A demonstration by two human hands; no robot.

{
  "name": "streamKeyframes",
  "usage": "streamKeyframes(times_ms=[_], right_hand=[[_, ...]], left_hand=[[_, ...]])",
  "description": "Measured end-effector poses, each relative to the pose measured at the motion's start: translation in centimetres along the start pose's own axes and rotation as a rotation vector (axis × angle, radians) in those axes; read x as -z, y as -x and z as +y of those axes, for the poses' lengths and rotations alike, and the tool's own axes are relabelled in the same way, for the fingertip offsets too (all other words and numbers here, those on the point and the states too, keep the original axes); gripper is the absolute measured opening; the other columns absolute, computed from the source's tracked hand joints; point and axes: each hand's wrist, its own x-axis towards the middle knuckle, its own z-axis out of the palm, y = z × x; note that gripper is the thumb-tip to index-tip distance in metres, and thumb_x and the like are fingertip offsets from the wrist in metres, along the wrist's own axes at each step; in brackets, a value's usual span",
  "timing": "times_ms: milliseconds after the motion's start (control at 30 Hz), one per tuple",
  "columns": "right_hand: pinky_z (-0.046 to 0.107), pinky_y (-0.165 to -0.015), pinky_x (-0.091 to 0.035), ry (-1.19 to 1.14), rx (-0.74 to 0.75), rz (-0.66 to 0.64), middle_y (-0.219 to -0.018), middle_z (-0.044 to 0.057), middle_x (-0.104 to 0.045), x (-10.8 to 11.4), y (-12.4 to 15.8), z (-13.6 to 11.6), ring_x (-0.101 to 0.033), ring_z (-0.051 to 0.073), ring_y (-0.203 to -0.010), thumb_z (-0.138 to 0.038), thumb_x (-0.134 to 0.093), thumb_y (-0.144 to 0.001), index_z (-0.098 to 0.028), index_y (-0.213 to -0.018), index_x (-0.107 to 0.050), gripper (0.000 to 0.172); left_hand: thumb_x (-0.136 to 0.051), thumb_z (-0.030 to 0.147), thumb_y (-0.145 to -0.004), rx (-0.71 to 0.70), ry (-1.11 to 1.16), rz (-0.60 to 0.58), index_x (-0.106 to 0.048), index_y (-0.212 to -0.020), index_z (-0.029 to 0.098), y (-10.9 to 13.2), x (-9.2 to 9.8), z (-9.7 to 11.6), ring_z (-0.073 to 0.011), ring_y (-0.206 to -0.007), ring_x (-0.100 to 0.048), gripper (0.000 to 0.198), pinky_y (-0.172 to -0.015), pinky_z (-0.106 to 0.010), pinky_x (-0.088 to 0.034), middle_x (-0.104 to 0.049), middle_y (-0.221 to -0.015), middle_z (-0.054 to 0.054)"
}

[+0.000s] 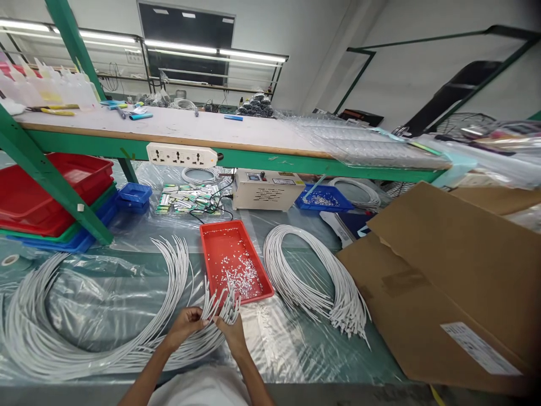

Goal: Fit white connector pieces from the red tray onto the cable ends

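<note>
My left hand (186,325) and my right hand (231,331) are both closed round the ends of a big looped bundle of thin white cables (76,338), low in the middle of the head view. The cable tips (222,301) fan up between my hands toward a red tray (234,260) holding several small white bits. A second coil of white cables (310,276) lies right of the tray, untouched.
Clear plastic sheet covers the bench. A large cardboard box (452,276) lies at right. Stacked red, green and blue trays (59,197) sit at left under a green shelf (236,155) with a power strip (181,155). A beige control box (266,189) and a blue tray (323,198) stand behind.
</note>
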Motion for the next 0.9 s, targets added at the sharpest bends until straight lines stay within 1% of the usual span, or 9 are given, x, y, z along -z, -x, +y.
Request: streamKeyframes(times_ms=[67,167,233,333,467,600,700,833,900], right_hand=[[0.033,-0.069,-0.048,-0.006,-0.004,-0.028,-0.076,0.007,-0.066,-0.1,0.0,-0.2,-0.06,0.02,-0.07,-0.034,-0.074,-0.052,-0.013,-0.082,-0.063,0.038],[0.033,-0.068,-0.048,-0.015,-0.007,-0.065,-0.075,0.009,-0.067,-0.3,-0.1,-0.5,-0.061,0.021,-0.069,-0.036,-0.075,-0.052,-0.011,-0.081,-0.064,0.04],[0.034,-0.067,-0.048,-0.014,-0.008,-0.057,-0.073,0.009,-0.067,-0.4,-0.1,-0.6,-0.061,0.021,-0.068,-0.037,-0.076,-0.051,-0.011,-0.078,-0.064,0.039],[0.033,-0.067,-0.048,-0.01,-0.004,-0.02,-0.072,0.008,-0.067,-0.4,-0.2,-0.4,-0.06,0.021,-0.068,-0.038,-0.076,-0.05,-0.011,-0.077,-0.064,0.039],[0.032,-0.067,-0.048,-0.005,0.003,0.007,-0.069,0.006,-0.066,-0.2,-0.1,-0.3,-0.06,0.02,-0.066,-0.036,-0.075,-0.052,-0.013,-0.071,-0.064,0.032],[0.032,-0.065,-0.048,-0.018,-0.003,-0.059,-0.07,0.006,-0.066,-0.2,-0.1,-0.8,-0.059,0.02,-0.065,-0.034,-0.076,-0.051,-0.013,-0.075,-0.065,0.034],[0.032,-0.064,-0.048,-0.028,-0.011,-0.105,-0.068,0.006,-0.066,-0.3,-0.1,-1.2,-0.059,0.02,-0.064,-0.035,-0.076,-0.051,-0.012,-0.073,-0.066,0.033],[0.032,-0.064,-0.048,-0.026,-0.024,-0.059,-0.067,0.007,-0.066,-0.4,-0.1,-1.2,-0.06,0.02,-0.064,-0.033,-0.076,-0.05,-0.012,-0.072,-0.064,0.033],[0.033,-0.065,-0.048,-0.024,-0.025,-0.036,-0.067,0.007,-0.066,-0.3,-0.2,-1.0,-0.059,0.02,-0.064,-0.032,-0.076,-0.05,-0.012,-0.073,-0.064,0.033]], left_hand=[[-0.079,0.037,-0.051,-0.003,0.01,0.009,-0.065,-0.066,0.012,0.0,-0.1,-0.1,-0.0114,-0.061,-0.048,0.033,-0.06,-0.022,-0.034,-0.06,-0.063,-0.001],[-0.078,0.035,-0.053,-0.008,0.007,0.022,-0.065,-0.066,0.012,-0.2,-0.1,-0.5,-0.0102,-0.059,-0.047,0.03,-0.059,-0.021,-0.033,-0.059,-0.061,0.0],[-0.078,0.035,-0.054,-0.008,0.003,0.021,-0.065,-0.065,0.012,-0.3,0.0,-0.7,-0.0096,-0.058,-0.046,0.028,-0.058,-0.021,-0.032,-0.058,-0.061,0.0],[-0.079,0.034,-0.052,0.008,0.01,0.022,-0.065,-0.065,0.012,-0.3,0.2,-0.9,-0.009,-0.057,-0.045,0.029,-0.056,-0.021,-0.031,-0.058,-0.059,0.001],[-0.078,0.036,-0.052,0.024,0.022,0.04,-0.066,-0.066,0.012,-0.2,0.2,-0.6,-0.0099,-0.057,-0.046,0.03,-0.057,-0.021,-0.031,-0.06,-0.061,0.0],[-0.078,0.036,-0.054,0.014,-0.025,0.026,-0.067,-0.066,0.012,-0.1,0.1,-0.4,-0.0102,-0.057,-0.046,0.029,-0.056,-0.022,-0.03,-0.06,-0.06,0.0],[-0.078,0.036,-0.054,-0.002,-0.05,0.013,-0.066,-0.064,0.012,-0.3,0.0,-0.6,-0.0097,-0.055,-0.043,0.029,-0.055,-0.022,-0.029,-0.057,-0.057,0.0],[-0.078,0.036,-0.053,0.004,-0.061,0.01,-0.065,-0.062,0.012,-0.5,0.0,-0.7,-0.0087,-0.052,-0.041,0.028,-0.052,-0.021,-0.026,-0.055,-0.054,0.001],[-0.078,0.035,-0.053,0.007,-0.045,0.006,-0.065,-0.062,0.012,-0.4,0.0,-0.6,-0.0089,-0.054,-0.042,0.028,-0.053,-0.021,-0.027,-0.056,-0.056,0.001]])
